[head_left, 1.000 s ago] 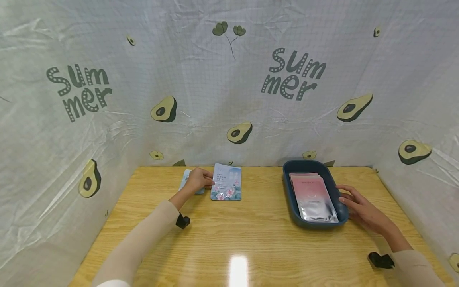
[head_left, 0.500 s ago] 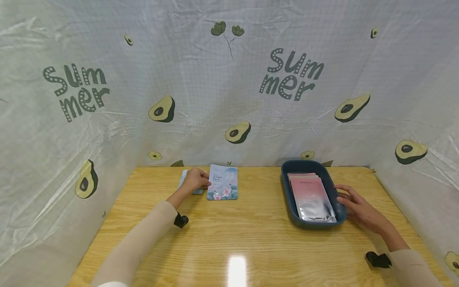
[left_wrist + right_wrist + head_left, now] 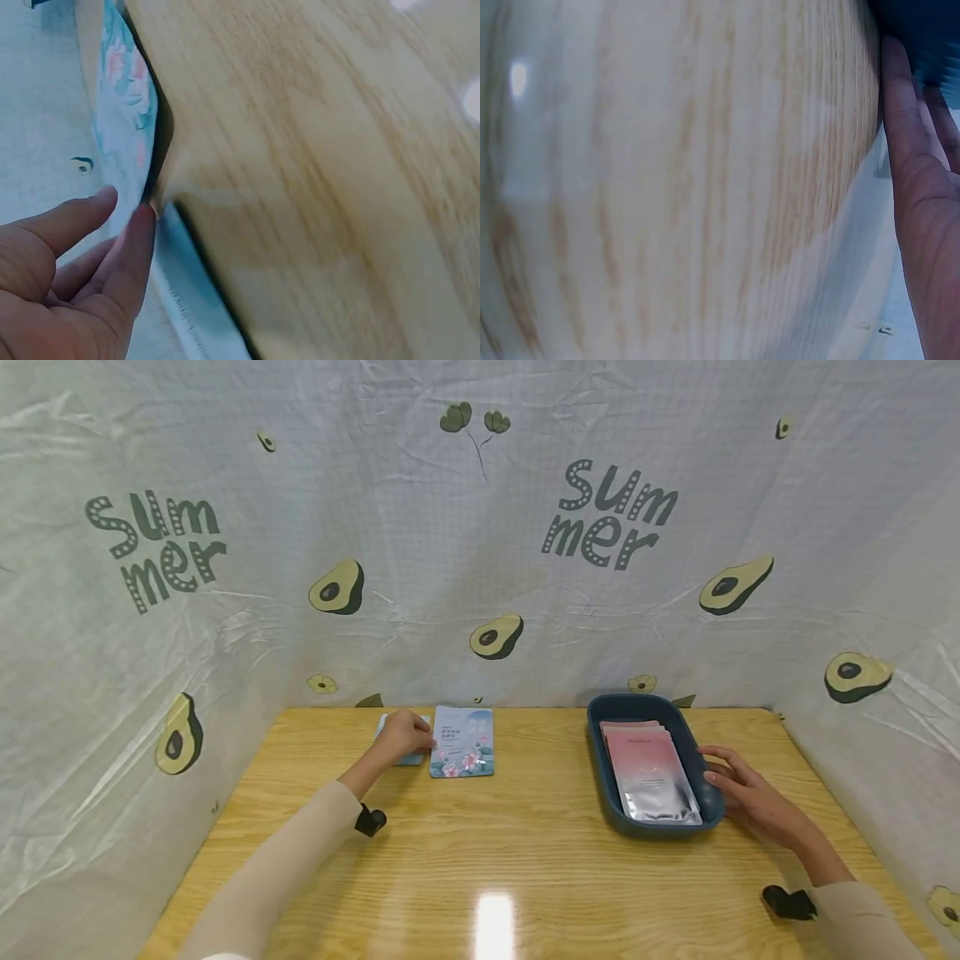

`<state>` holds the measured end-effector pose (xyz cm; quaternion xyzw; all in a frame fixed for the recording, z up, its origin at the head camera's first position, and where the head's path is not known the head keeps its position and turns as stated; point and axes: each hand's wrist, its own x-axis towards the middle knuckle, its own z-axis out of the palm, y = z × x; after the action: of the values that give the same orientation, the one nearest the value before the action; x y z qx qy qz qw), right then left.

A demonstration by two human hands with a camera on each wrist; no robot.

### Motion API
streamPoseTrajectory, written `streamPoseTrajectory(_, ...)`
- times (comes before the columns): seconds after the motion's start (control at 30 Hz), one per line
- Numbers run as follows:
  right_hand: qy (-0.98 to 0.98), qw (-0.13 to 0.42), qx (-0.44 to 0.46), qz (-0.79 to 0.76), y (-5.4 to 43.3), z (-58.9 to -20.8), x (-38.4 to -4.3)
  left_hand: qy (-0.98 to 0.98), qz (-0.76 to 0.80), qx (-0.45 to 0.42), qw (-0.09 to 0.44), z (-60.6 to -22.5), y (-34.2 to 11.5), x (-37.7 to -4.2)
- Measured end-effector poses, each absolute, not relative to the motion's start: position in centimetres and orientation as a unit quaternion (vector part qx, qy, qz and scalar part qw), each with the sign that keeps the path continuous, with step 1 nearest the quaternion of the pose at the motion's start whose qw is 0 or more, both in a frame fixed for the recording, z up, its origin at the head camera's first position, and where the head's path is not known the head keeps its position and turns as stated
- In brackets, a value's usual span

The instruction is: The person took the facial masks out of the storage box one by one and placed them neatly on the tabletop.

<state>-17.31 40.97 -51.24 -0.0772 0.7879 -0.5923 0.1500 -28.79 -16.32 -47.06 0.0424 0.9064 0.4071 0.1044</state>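
Note:
My left hand (image 3: 403,735) touches the left edge of a pale blue sheet mask packet (image 3: 463,743) with lotus flowers printed on it. In the left wrist view a gap shows between the thumb and index finger, with the flowered packet just beyond them. A second light blue packet (image 3: 412,759) lies under that hand, partly hidden by it. To the right, my right hand (image 3: 761,802) rests against the outer side of a dark blue basin (image 3: 716,810), its fingers extended. Inside the basin lies a stack of pink and silver sheet mask packets (image 3: 651,768).
The wooden table (image 3: 540,860) ends at the back and sides against a hanging cloth (image 3: 420,527) printed with avocados. A bright light reflection shows near the table's front. Bare wood lies between the flowered packet and the basin.
The flowered packet has shifted slightly left and its raised upper left corner has come down. My left hand has drawn a little left. The right hand and basin have stayed put.

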Motion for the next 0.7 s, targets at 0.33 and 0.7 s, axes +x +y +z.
streamPoseTrajectory(0.33, 0.779, 0.154, -0.081, -0.603, 40.8, -51.6, -17.9, 0.935, 0.333, 0.12, 0.032, -45.6, -14.1, -28.0)
streamPoseTrajectory(0.7, 0.788, 0.153, -0.076, -0.591, 40.8, -51.4, -17.5, 0.917, 0.324, 0.231, 0.013, -43.6, -5.8, -27.0)
